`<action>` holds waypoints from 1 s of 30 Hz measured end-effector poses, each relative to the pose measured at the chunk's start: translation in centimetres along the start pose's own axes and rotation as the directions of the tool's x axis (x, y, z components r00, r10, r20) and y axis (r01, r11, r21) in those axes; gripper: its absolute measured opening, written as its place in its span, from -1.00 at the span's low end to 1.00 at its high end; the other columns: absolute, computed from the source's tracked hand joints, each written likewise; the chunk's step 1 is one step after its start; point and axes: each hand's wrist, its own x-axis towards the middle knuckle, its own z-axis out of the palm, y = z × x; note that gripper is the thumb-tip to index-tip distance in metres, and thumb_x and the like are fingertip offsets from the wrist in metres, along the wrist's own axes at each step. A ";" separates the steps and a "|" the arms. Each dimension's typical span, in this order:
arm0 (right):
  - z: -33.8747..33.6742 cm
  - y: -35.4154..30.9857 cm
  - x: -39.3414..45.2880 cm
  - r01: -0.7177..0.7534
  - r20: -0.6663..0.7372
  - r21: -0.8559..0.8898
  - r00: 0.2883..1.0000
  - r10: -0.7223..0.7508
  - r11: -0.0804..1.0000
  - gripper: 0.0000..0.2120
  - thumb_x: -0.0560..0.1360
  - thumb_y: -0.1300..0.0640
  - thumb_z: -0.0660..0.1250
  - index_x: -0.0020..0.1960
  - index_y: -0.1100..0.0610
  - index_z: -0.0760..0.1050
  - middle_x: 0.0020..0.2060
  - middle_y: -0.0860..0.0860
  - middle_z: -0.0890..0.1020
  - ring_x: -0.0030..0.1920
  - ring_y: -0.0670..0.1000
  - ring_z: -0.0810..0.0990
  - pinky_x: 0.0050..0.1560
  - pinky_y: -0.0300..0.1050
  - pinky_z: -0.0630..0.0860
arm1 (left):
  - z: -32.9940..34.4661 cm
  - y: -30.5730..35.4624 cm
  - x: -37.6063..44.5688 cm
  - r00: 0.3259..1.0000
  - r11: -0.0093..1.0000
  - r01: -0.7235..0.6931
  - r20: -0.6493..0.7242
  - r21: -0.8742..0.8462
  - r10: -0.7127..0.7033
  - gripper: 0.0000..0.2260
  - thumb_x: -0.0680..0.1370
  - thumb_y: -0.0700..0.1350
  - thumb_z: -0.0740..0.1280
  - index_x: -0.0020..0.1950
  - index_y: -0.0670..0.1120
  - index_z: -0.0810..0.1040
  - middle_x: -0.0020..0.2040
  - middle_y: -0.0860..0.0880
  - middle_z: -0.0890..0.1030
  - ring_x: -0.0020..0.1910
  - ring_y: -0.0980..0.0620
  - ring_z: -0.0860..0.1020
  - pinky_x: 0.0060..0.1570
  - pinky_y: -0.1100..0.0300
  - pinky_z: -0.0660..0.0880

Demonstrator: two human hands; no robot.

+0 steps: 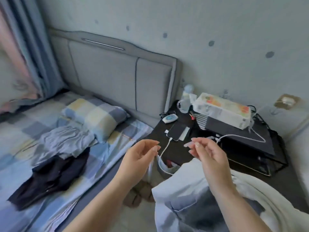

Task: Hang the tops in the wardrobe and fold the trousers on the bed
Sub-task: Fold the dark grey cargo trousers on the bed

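Hovering loosely curled and holding nothing beside the bed (107, 148), left hand (140, 156) nearer than right hand (209, 153) to dark trousers (50, 178) lying lengthwise leftward.

clothes (55, 158) on bed (103, 158) (nightstand (177, 148) right)

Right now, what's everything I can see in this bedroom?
Grey garment: one, crumpled on the bed.
Dark garment: one, on the bed nearer the camera.
Pillow: one, checked, by the headboard.
Phone: one, black, charging on the dark bedside table.
Tissue pack: one, white, on a black box.
Bottle: one, clear, table's back.
Curtain: blue-pink, left.
Left hand, right hand: raised, fingers loosely curled, empty.
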 end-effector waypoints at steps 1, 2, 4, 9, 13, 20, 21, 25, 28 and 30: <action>2.4 0.0 0.6 -0.010 0.069 0.016 0.998 0.009 1.000 -0.78 0.57 0.19 0.24 -0.08 -0.07 0.60 -0.18 -0.09 0.68 -0.14 -0.12 0.65 -0.10 -0.34 0.55 | -2.2 -0.7 -0.6 0.998 1.000 0.018 -0.067 0.011 -0.017 -0.86 0.55 -0.04 0.32 -0.05 0.22 0.61 -0.05 0.17 0.69 -0.02 0.21 0.63 -0.02 0.38 0.50; 4.4 0.1 1.1 -0.019 0.121 0.036 0.992 0.015 0.999 -0.79 0.57 0.19 0.24 -0.07 -0.05 0.60 -0.18 -0.09 0.68 -0.14 -0.12 0.65 -0.09 -0.33 0.56 | -4.0 -1.3 -1.3 0.992 0.999 0.035 -0.123 0.015 -0.033 -0.86 0.52 0.01 0.32 -0.06 0.27 0.60 -0.05 0.17 0.69 -0.03 0.22 0.63 -0.04 0.39 0.50; 8.7 0.4 2.1 -0.043 0.228 0.078 0.973 0.024 0.996 -0.81 0.57 0.21 0.23 -0.05 0.00 0.59 -0.19 -0.08 0.68 -0.16 -0.12 0.65 -0.11 -0.35 0.55 | -7.5 -2.8 -2.6 0.967 0.996 0.088 -0.239 0.004 -0.085 -0.83 0.53 -0.01 0.31 -0.06 0.30 0.59 -0.06 0.15 0.69 -0.02 0.20 0.63 -0.03 0.32 0.50; 17.5 2.4 4.1 -0.106 0.445 0.117 0.895 0.043 0.987 -0.83 0.57 0.26 0.23 -0.04 0.09 0.58 -0.23 -0.07 0.68 -0.20 -0.12 0.64 -0.14 -0.30 0.57 | -13.8 -5.9 -4.6 0.859 0.976 0.215 -0.468 -0.038 -0.207 -0.87 0.57 -0.12 0.32 -0.04 0.10 0.62 -0.08 0.06 0.69 -0.05 0.08 0.64 -0.03 0.20 0.54; 23.2 4.7 6.3 -0.194 0.587 0.127 0.805 0.084 0.973 -0.84 0.56 0.26 0.25 -0.06 0.10 0.58 -0.27 -0.03 0.68 -0.23 -0.13 0.63 -0.14 -0.30 0.56 | -17.1 -7.8 -5.1 0.710 0.951 0.290 -0.644 -0.104 -0.286 -0.89 0.58 -0.17 0.29 0.01 -0.01 0.59 -0.08 0.06 0.70 -0.10 0.13 0.64 -0.10 0.26 0.49; 30.7 8.1 10.4 -0.238 0.759 0.052 0.641 0.117 0.970 -0.87 0.56 0.23 0.26 -0.04 0.08 0.58 -0.23 -0.07 0.69 -0.21 -0.12 0.63 -0.15 -0.31 0.56 | -20.2 -9.5 -3.5 0.489 0.917 0.336 -0.792 -0.216 -0.366 -0.90 0.58 -0.20 0.29 0.01 -0.07 0.59 -0.11 -0.01 0.69 -0.15 0.14 0.64 -0.11 0.26 0.53; 31.5 8.5 10.8 -0.241 0.769 0.043 0.627 0.122 0.970 -0.87 0.56 0.22 0.26 -0.04 0.07 0.58 -0.22 -0.07 0.69 -0.21 -0.12 0.63 -0.15 -0.31 0.56 | -20.5 -9.6 -3.4 0.465 0.913 0.330 -0.800 -0.241 -0.379 -0.90 0.58 -0.21 0.29 0.00 -0.07 0.59 -0.12 0.00 0.69 -0.18 0.15 0.64 -0.15 0.30 0.53; 36.1 10.4 11.2 -0.251 0.827 -0.039 0.534 0.173 0.967 -0.86 0.57 0.22 0.26 -0.04 0.06 0.57 -0.25 -0.07 0.68 -0.23 -0.15 0.63 -0.16 -0.31 0.55 | -22.9 -10.9 -3.2 0.370 0.888 0.350 -0.826 -0.300 -0.425 -0.90 0.58 -0.20 0.29 0.00 -0.06 0.59 -0.13 0.03 0.69 -0.18 0.17 0.64 -0.08 0.23 0.52; 39.5 12.0 10.9 -0.257 0.856 -0.095 0.472 0.210 0.962 -0.85 0.56 0.27 0.25 -0.05 0.09 0.57 -0.26 -0.03 0.67 -0.26 -0.17 0.62 -0.21 -0.35 0.53 | -25.2 -12.8 -3.6 0.314 0.863 0.365 -0.826 -0.350 -0.468 -0.90 0.59 -0.17 0.29 0.02 -0.03 0.59 -0.12 0.04 0.70 -0.13 0.14 0.65 -0.02 0.15 0.53; 41.6 13.2 10.6 -0.254 0.861 -0.139 0.447 0.243 0.957 -0.84 0.56 0.29 0.26 -0.06 0.08 0.57 -0.23 -0.01 0.67 -0.25 -0.16 0.63 -0.18 -0.33 0.54 | -27.0 -14.3 -3.7 0.282 0.840 0.377 -0.815 -0.392 -0.507 -0.90 0.58 -0.14 0.30 0.02 -0.02 0.60 -0.11 0.07 0.70 -0.11 0.13 0.66 -0.01 0.14 0.54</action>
